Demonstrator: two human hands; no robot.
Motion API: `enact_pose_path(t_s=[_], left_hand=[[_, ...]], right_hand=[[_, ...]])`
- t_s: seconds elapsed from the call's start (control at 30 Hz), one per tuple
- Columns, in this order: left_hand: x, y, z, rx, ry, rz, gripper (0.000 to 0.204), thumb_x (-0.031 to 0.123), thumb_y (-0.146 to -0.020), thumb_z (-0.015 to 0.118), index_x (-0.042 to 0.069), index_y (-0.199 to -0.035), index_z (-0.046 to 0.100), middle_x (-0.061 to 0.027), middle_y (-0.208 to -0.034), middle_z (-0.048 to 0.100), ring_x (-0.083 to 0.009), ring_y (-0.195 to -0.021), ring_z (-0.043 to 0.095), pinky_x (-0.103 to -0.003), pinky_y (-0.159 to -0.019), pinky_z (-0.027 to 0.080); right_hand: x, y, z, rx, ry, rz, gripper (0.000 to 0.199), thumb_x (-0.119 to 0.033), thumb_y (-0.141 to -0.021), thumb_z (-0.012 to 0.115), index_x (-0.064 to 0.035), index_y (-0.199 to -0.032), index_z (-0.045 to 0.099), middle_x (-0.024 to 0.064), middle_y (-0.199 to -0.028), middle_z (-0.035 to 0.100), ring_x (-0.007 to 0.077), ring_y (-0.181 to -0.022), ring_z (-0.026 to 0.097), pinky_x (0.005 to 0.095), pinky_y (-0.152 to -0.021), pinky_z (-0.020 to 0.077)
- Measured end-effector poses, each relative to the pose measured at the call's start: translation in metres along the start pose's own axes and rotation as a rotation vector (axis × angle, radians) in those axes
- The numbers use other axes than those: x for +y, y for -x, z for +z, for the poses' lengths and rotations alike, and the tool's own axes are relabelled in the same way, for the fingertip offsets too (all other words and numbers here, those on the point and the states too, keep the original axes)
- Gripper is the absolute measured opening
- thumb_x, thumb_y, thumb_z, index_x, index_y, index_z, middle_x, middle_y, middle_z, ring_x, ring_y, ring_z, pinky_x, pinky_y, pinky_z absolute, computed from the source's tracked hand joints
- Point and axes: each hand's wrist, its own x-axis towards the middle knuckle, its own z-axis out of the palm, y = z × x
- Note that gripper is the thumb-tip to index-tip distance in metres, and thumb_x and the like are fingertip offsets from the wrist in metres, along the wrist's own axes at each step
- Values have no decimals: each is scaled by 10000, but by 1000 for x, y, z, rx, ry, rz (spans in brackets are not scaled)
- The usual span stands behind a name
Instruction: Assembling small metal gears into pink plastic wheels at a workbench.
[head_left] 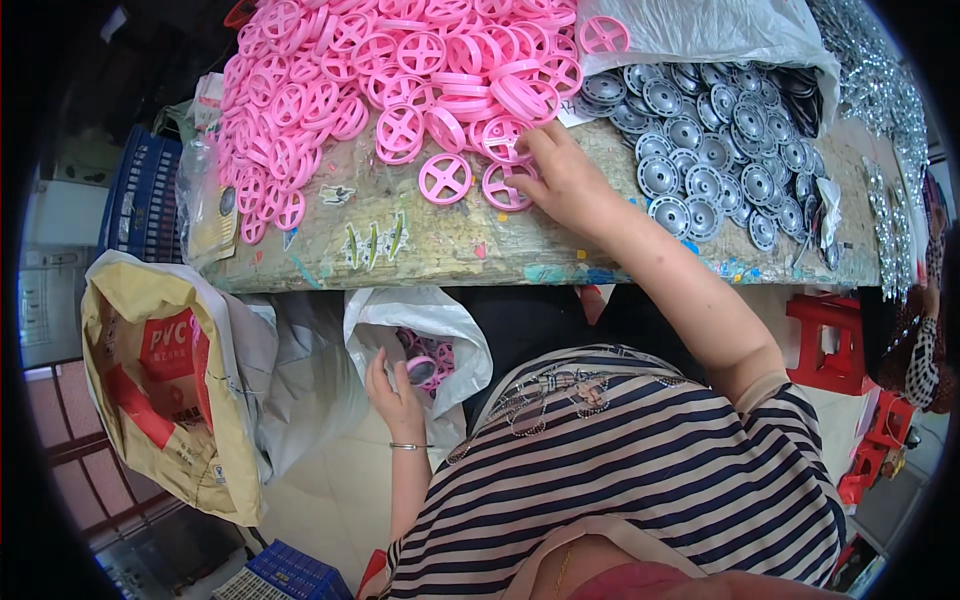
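At the table's near side, my right hand [570,180] reaches over the edge of the pink pile, thumb and fingers apart. Its thumb touches a pink four-spoked plastic wheel [494,190], and its fingertips lie by another pink wheel [497,140]. Below the table edge, my left hand [396,402] is at the mouth of a white plastic bag [455,325], fingers stretched out and spread. Just beyond its thumb is a pink wheel with a grey disc in it [421,371]. More pink and dark pieces lie inside the bag, partly hidden.
A large heap of pink wheels [350,60] covers the table's far left. Dark grey round discs [703,182] spill from a white sack [700,35] at right. Silver tinsel [885,90] hangs beyond. An open yellowish sack [230,400] stands at left; a red stool [825,335] is at right.
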Motion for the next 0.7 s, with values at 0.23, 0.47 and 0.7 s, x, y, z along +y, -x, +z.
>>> enact_pose_path(t_s=[0.23, 0.47, 0.7], left_hand=[[95, -44, 32, -53, 638, -55, 253, 63, -923, 519, 0, -1165, 557, -134, -1150, 544, -224, -1013, 561, -340, -914, 467], [181, -97, 95, -621, 1266, -207, 411, 228, -1022, 394, -52, -1323, 386, -124, -1120, 594, -185, -986, 623, -283, -791, 538], [187, -109, 99, -703, 1516, -434, 330, 213, -1014, 401, -33, -1228, 456, -152, -1137, 589, -264, -981, 646, -405, -810, 572]], right_hand=[[1, -6, -14, -157, -177, 111, 191, -103, -799, 678, -12, -873, 527, 148, -844, 533, 295, -762, 543, 373, -679, 448], [-36, 39, -33, -389, -356, 63, 120, -113, -820, 659, -22, -851, 588, 109, -830, 575, 254, -806, 590, 326, -704, 473], [98, -44, -64, -23, 261, 149, 335, -279, -852, 644, -18, -1062, 639, 180, -1103, 589, 322, -1003, 584, 400, -830, 478]])
